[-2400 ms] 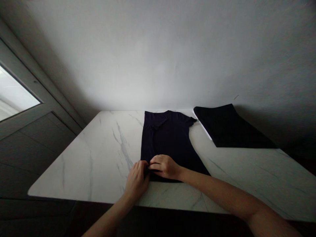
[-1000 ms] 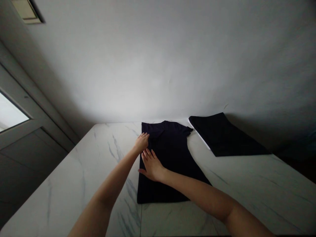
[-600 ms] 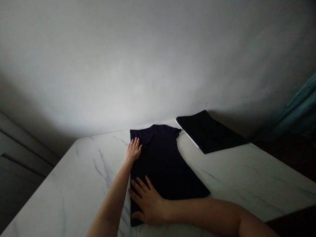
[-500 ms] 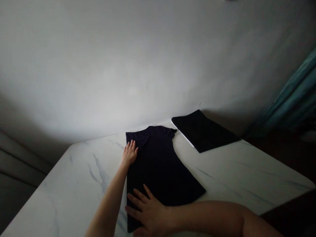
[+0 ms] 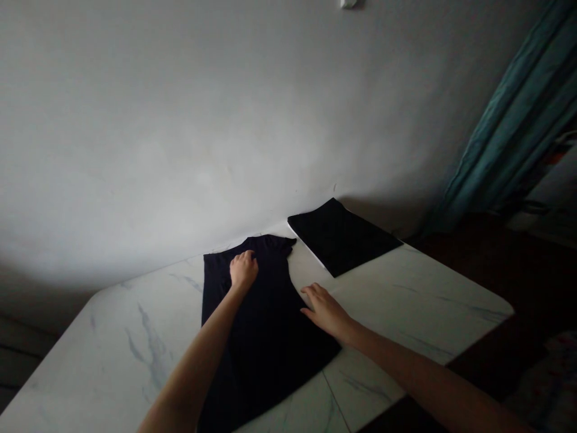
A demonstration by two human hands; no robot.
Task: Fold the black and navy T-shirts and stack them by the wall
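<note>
A dark navy T-shirt [image 5: 265, 325] lies flat on a white marble table [image 5: 406, 300], its left side folded in, its collar towards the wall. My left hand [image 5: 243, 269] rests near the collar with its fingers curled onto the cloth. At the shirt's right edge, about halfway down, my right hand [image 5: 325, 310] lies with fingers stretched out, touching the fabric.
A folded black garment [image 5: 342, 236] lies on the table's far right, near the wall. A teal curtain [image 5: 509, 120] hangs at the right. The table's right edge [image 5: 478, 337] drops to a dark floor. A plain grey wall stands behind.
My right hand moved from the shirt's lower left edge to its right edge. My left hand shifted right towards the collar and curled. The view swung to the right.
</note>
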